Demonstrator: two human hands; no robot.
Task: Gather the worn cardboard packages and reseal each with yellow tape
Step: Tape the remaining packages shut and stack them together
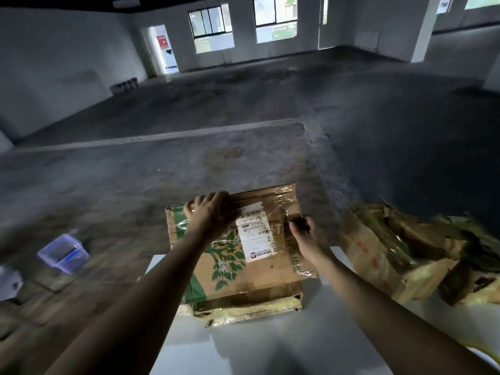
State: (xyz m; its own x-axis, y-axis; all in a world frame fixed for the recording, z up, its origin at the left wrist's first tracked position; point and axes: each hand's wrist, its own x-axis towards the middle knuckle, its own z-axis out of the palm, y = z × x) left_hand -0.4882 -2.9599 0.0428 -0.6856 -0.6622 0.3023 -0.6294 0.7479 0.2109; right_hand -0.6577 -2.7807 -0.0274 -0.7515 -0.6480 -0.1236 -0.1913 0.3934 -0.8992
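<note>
The worn cardboard box, printed with green leaves and bearing a white shipping label, lies flat on the white table straight ahead of the person. Its far end reaches over the table's far edge.

The left hand sits on the box's far-left corner, fingers curled over the far edge and gripping it. The right hand is at the box's right edge, beside a glossy band of old tape that runs near to far along that side. Its fingers are bent around something dark, but whether they pinch a flap, loose tape or nothing I cannot tell.

The hands bracket the box across its width, with the label between them. The right hand is the nearer to the old taped seam, so any resealing there would likely fall to it while the left steadies the box.

To the right of the box, just beside it, lies a heap of other crumpled packages, close enough to crowd the right hand. Further right and nearer the person, a yellow strip shows at the picture's edge; it may be the tape. Well to the left of the box, a clear plastic tub rests on the floor.
</note>
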